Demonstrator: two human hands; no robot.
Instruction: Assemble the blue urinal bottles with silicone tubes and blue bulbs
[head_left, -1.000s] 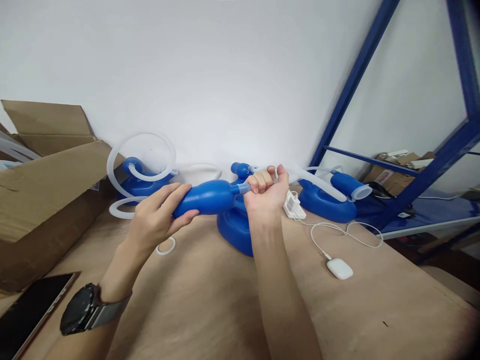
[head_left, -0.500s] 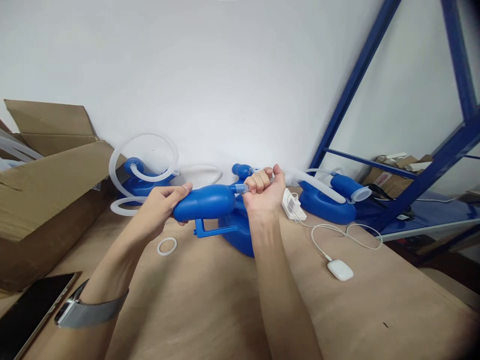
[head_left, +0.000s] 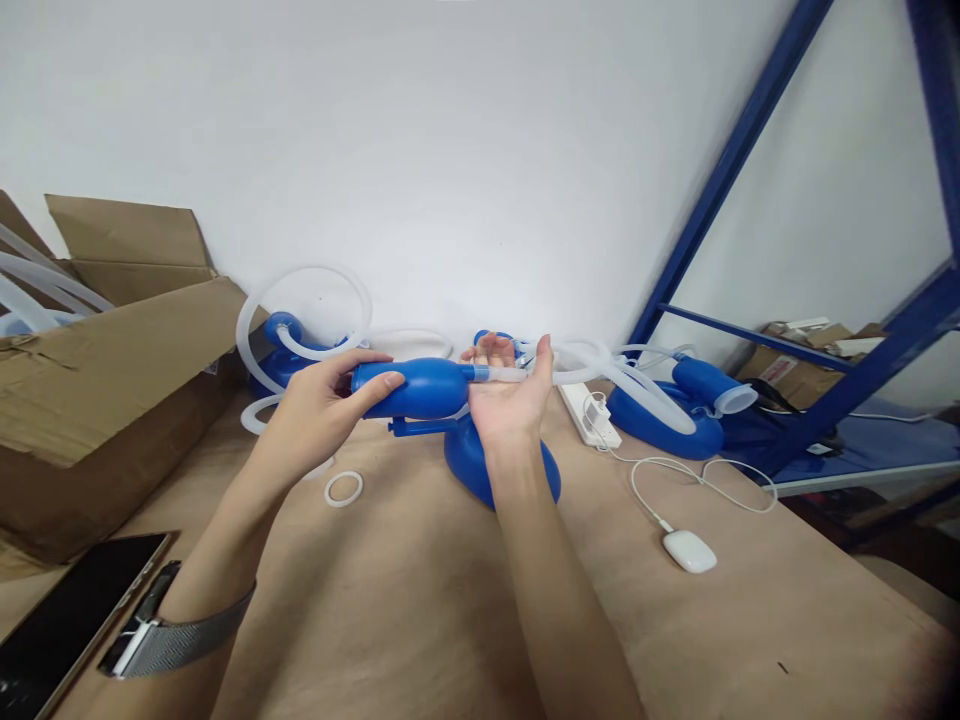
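Note:
My left hand (head_left: 319, 415) grips a blue plastic bulb-shaped part (head_left: 420, 388) by its wide end and holds it level above the table. A clear nozzle at its narrow end joins a translucent white tube (head_left: 570, 372). My right hand (head_left: 508, 395) is palm up with fingers spread, and the tube lies across its fingers. Below the hands a blue container (head_left: 480, 470) rests on the brown table (head_left: 420, 610). A small white ring (head_left: 343, 489) lies on the table near my left wrist.
An open cardboard box (head_left: 112, 370) with tubes stands at the left. More blue parts with coiled tubes (head_left: 300, 320) sit by the wall; another blue unit (head_left: 675, 410) is at right. A white power strip (head_left: 592, 412), a white case (head_left: 688, 550) on a cable, a phone (head_left: 67, 630) and blue shelving (head_left: 847, 380) surround.
My right hand has uncurled from a fist round the tube joint into an open palm under the tube. My left hand has turned the blue part, shifting it slightly.

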